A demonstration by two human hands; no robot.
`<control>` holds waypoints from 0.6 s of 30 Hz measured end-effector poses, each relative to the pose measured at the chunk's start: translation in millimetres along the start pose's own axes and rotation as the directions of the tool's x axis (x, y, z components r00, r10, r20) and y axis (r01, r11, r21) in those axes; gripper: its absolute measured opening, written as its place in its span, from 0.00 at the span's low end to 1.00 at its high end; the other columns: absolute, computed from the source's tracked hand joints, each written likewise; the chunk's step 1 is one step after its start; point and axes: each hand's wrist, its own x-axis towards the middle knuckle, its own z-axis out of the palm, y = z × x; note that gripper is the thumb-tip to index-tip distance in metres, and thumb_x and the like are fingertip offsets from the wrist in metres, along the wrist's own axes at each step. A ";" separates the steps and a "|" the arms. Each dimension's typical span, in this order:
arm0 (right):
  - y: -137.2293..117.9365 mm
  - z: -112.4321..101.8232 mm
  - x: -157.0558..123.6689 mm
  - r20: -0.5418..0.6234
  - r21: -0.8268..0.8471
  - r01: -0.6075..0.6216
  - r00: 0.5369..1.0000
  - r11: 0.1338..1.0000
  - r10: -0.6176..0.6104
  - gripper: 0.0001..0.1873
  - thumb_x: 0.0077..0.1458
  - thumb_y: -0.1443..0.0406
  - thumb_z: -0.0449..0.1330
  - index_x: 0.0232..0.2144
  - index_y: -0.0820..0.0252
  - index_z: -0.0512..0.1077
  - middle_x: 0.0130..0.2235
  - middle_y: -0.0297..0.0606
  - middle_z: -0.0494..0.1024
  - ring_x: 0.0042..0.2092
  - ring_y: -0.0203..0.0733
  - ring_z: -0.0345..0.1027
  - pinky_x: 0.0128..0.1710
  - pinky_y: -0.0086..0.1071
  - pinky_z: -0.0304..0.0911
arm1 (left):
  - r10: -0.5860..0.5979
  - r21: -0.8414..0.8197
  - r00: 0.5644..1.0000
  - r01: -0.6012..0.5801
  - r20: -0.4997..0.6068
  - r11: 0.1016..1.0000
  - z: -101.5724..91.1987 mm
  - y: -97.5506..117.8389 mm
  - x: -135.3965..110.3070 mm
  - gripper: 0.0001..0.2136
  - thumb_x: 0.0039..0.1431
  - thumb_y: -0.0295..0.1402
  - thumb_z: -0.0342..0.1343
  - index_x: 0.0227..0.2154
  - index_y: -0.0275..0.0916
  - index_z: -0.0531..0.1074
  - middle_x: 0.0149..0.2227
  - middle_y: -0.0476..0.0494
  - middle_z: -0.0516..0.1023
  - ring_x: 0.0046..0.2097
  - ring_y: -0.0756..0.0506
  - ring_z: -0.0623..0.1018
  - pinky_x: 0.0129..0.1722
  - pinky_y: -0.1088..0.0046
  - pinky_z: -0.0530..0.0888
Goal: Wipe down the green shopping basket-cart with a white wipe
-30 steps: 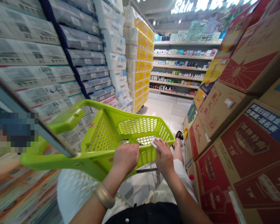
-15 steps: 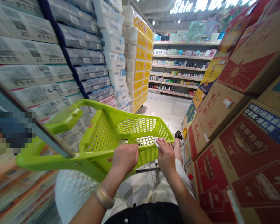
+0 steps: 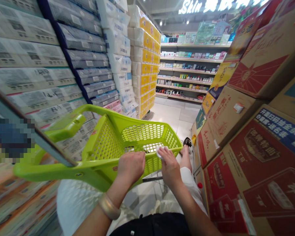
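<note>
A lime-green plastic shopping basket [image 3: 105, 144] on a cart frame tilts in front of me, handle to the left. My left hand [image 3: 131, 166], wrist in a pale bangle, is closed over the basket's near rim. My right hand [image 3: 168, 165] lies mostly flat on the same rim further right, fingers pressing a small white cloth or wipe [image 3: 160, 150] against the rim. My leg and a dark shoe [image 3: 187, 142] show past the basket.
Stacked tissue packs [image 3: 93, 62] wall the left side. Red and brown cardboard cartons [image 3: 255, 124] crowd close on the right. A pale tiled aisle [image 3: 172, 114] leads to shelves of small products [image 3: 186, 68] at the back. A blurred patch covers the lower left.
My right hand with the white cloth has slid a little left along the basket rim. The left hand keeps its grip, and the basket has barely shifted.
</note>
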 end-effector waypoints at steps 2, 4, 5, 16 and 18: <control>-10.9 4.6 -0.6 0.072 0.073 0.102 0.992 0.992 -0.107 0.23 0.61 0.73 0.49 0.53 0.54 0.72 0.56 0.40 0.75 0.61 0.44 0.65 0.61 0.46 0.62 | 0.010 0.007 1.000 -0.010 -0.006 1.000 0.7 0.0 0.2 0.16 0.65 0.33 0.42 0.35 0.39 0.76 0.34 0.38 0.81 0.37 0.39 0.79 0.37 0.64 0.70; -10.9 6.4 0.0 0.080 0.093 0.129 0.987 0.987 -0.136 0.22 0.61 0.73 0.48 0.54 0.55 0.72 0.56 0.40 0.75 0.61 0.43 0.65 0.61 0.44 0.62 | 0.019 0.011 1.000 -0.019 -0.011 1.000 1.5 -0.5 -0.1 0.15 0.65 0.33 0.42 0.36 0.40 0.76 0.34 0.38 0.81 0.37 0.39 0.79 0.37 0.64 0.69; -5.8 5.8 0.6 0.056 0.077 0.107 0.992 0.991 -0.111 0.22 0.61 0.73 0.48 0.53 0.56 0.72 0.55 0.40 0.76 0.60 0.44 0.65 0.60 0.45 0.63 | 0.021 0.011 1.000 -0.021 -0.012 1.000 1.8 -0.7 -0.3 0.15 0.65 0.33 0.42 0.36 0.40 0.76 0.34 0.39 0.82 0.37 0.39 0.79 0.37 0.64 0.69; -12.3 5.8 -1.8 0.080 0.145 0.162 0.981 0.976 -0.175 0.23 0.61 0.74 0.48 0.54 0.57 0.71 0.56 0.42 0.75 0.62 0.43 0.63 0.62 0.44 0.61 | 0.011 0.021 1.000 -0.010 -0.022 1.000 0.8 -0.2 -1.2 0.15 0.65 0.33 0.43 0.35 0.40 0.76 0.33 0.39 0.81 0.37 0.39 0.79 0.37 0.65 0.69; -8.5 5.4 -1.0 0.064 0.137 0.153 0.985 0.979 -0.163 0.23 0.61 0.74 0.47 0.54 0.57 0.72 0.55 0.41 0.75 0.61 0.42 0.64 0.62 0.44 0.61 | 0.015 0.023 1.000 -0.014 -0.025 1.000 1.3 -0.8 -1.4 0.15 0.65 0.33 0.42 0.35 0.40 0.76 0.34 0.39 0.82 0.37 0.39 0.79 0.36 0.64 0.69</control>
